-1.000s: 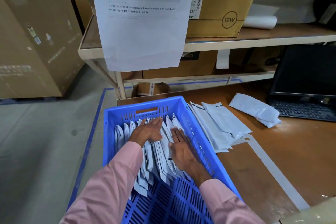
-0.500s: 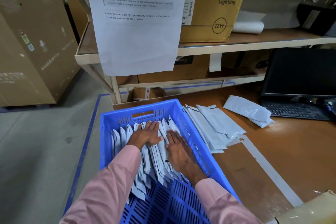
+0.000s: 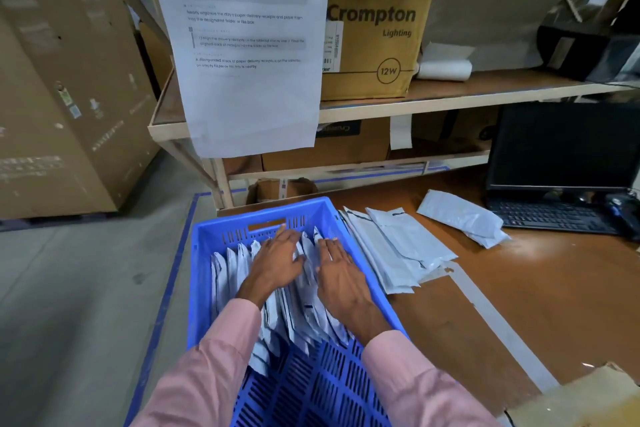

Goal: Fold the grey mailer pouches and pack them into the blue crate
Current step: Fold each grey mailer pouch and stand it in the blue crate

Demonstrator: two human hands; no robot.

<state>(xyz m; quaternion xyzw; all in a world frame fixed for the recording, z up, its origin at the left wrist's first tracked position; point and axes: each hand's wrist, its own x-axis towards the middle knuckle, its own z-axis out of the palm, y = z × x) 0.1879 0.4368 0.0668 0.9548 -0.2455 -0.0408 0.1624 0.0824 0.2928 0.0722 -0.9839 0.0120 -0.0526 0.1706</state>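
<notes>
The blue crate (image 3: 207, 236) sits at the table's left edge. Several folded grey mailer pouches (image 3: 228, 270) stand in a row inside it, leaning on edge. My left hand (image 3: 277, 263) lies flat on top of the row, fingers straight and reaching toward the crate's far wall. Just beside it, my right hand (image 3: 337, 274) presses flat on the rightmost pouches near the crate's right wall. A flat stack of unfolded pouches (image 3: 398, 253) lies on the table right of the crate. One more crumpled pouch (image 3: 460, 215) lies farther right.
A black monitor (image 3: 564, 146) and keyboard (image 3: 550, 218) stand at the right back of the brown table (image 3: 554, 288). Behind are wooden shelves with a Crompton carton (image 3: 374, 42) and a hanging printed sheet (image 3: 242, 45). A large carton (image 3: 65, 97) stands on the floor, left.
Both hands have slid a little farther toward the crate's far wall over the pouches. The camera has tilted up, showing more of the shelf and sheet.
</notes>
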